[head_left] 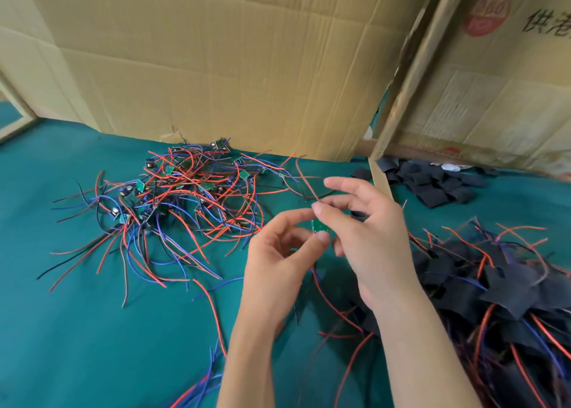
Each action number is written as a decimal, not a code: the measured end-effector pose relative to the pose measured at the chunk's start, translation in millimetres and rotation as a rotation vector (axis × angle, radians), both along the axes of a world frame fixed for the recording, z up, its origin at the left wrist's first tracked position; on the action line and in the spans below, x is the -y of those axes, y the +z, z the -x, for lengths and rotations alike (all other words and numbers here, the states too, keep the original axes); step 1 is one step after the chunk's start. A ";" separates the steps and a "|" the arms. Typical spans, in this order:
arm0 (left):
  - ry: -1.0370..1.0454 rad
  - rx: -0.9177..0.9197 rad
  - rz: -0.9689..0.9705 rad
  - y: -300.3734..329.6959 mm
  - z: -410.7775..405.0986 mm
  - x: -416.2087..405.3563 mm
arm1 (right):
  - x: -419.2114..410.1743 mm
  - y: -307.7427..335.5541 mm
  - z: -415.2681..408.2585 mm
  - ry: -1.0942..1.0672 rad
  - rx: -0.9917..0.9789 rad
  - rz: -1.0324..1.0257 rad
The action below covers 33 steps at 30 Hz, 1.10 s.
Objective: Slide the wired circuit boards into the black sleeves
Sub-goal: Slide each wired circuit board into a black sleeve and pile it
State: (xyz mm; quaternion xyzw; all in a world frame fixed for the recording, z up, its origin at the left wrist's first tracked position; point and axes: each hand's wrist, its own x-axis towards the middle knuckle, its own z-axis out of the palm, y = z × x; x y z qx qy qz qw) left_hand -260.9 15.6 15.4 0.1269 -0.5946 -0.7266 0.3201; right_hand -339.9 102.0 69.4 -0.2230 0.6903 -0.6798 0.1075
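Right now both hands meet over the green cloth (92, 330), with a small green circuit board (318, 225) held between them. The left hand (278, 262) pinches its lower edge between thumb and curled forefinger, while the right hand (364, 231) has thumb and forefinger closed on the board's top, where a red wire (304, 175) runs up and away; its other fingers are spread apart. No sleeve is in either hand, so the step in hand looks like readying this board for sleeving. To do it well, I would gather the loose wires into one bundle trailing behind the board, then take a single piece from the empty black sleeves (432, 188) lying flat near the cardboard wall (216, 67). Feeding the wires through first, and squeezing the sleeve's edges to open its mouth, should spare the components from snagging. The tangled pile of unsleeved boards (179, 197) lies to the left; finished ones (500, 284) heap to the right.
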 end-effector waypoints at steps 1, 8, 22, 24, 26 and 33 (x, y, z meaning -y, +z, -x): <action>-0.028 -0.018 -0.027 0.0 -0.9 0.6 | -0.4 -0.4 1.4 0.007 0.078 0.055; -0.194 -0.027 -0.039 1.0 -2.2 -3.3 | -17.4 -0.3 16.1 -0.002 0.224 0.237; -0.061 0.182 0.135 -5.3 6.0 -8.2 | -23.1 -8.7 16.0 0.107 0.044 -0.129; -0.007 0.201 0.124 -7.5 7.3 -8.2 | -24.3 -7.9 18.8 0.136 0.186 -0.047; 0.032 0.202 0.128 -8.5 9.5 -10.5 | -24.6 -5.8 22.4 0.100 0.308 0.085; 0.146 0.141 0.180 -7.7 16.5 -17.9 | -5.3 -21.8 10.4 0.038 -0.020 -0.227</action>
